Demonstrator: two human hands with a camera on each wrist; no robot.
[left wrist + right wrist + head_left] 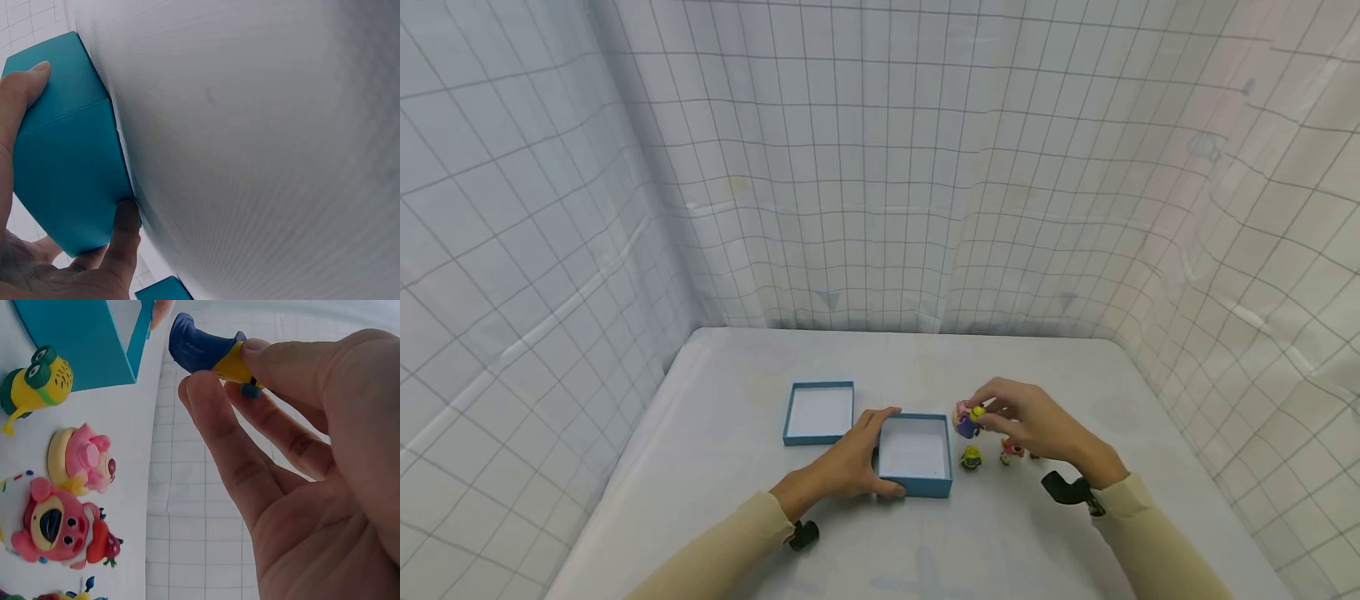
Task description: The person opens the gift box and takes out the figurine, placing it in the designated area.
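My left hand (850,462) holds the left side of an open blue box (925,487), its thumb at the near wall. In the left wrist view the thumb and fingers (125,234) press on the box's teal outer sides (69,169). Right of the box, my right hand (1030,421) pinches a small blue and yellow figurine (209,350) between thumb and fingers, raised off the table. Below it stands a yellow figurine with green goggles (53,381). Two pink bear figurines (90,459) are close by, one with a strawberry-like red piece.
A shallow blue lid (817,439) with a white inside lies left of the box, behind my left hand. More colourful figurines (69,596) show at the lower edge of the right wrist view. White grid-patterned curtains (865,192) enclose the white table (715,467).
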